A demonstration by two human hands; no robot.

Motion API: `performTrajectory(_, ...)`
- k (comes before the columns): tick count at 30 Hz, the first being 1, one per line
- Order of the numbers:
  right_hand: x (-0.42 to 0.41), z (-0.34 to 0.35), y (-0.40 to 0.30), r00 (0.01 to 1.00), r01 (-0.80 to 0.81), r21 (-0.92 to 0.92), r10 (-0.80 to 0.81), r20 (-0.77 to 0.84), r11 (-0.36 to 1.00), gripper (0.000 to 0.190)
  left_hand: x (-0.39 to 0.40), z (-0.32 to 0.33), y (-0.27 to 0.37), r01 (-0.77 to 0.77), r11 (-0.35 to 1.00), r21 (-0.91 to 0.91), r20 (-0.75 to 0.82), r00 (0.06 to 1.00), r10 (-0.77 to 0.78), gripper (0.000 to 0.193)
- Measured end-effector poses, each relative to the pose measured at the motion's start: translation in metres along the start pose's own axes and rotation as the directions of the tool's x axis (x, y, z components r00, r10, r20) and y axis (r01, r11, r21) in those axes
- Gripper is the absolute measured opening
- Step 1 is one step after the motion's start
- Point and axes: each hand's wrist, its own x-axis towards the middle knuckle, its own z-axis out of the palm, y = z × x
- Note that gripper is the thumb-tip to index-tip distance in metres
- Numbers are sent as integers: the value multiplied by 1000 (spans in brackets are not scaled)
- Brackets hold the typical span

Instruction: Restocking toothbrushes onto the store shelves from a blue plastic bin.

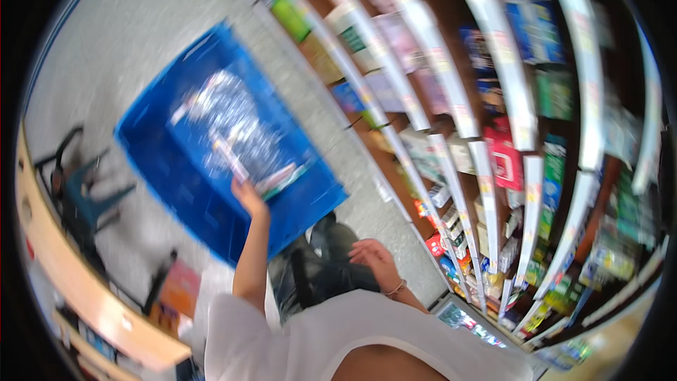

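My left hand (247, 196) reaches into a large blue plastic bin (185, 180) on the floor before me. Its fingers are on the near end of a slim, light-coloured package (229, 155), blurred by motion. Under and beyond that lies shiny clear plastic wrapping (227, 100) with pale items at its far edge. Beside the hand, a flat package with a green edge (280, 181) rests in the bin. My right hand (376, 260) hangs by my thigh, fingers loosely bent, with nothing seen in it and a bracelet on the wrist.
Store shelves (418, 58) full of packaged goods run along the right. To the left are a dark teal stool (98, 196) and a light wooden counter (100, 307). An orange and pink box (180, 288) sits near the counter. Grey floor (328, 132) separates bin and shelves.
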Motion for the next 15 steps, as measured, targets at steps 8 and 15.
performTrajectory(8, 25, -9, 26, 962, 174, 142, -199, 185, 975, 24, -74, 5, 174, -349, 913, -214, 266, 878, 398, 54)
performTrajectory(15, -4, -52, 4, 950, 296, 199, -310, 43, 934, 24, -237, 97, 321, -740, 453, -498, 475, 204, 856, 63)
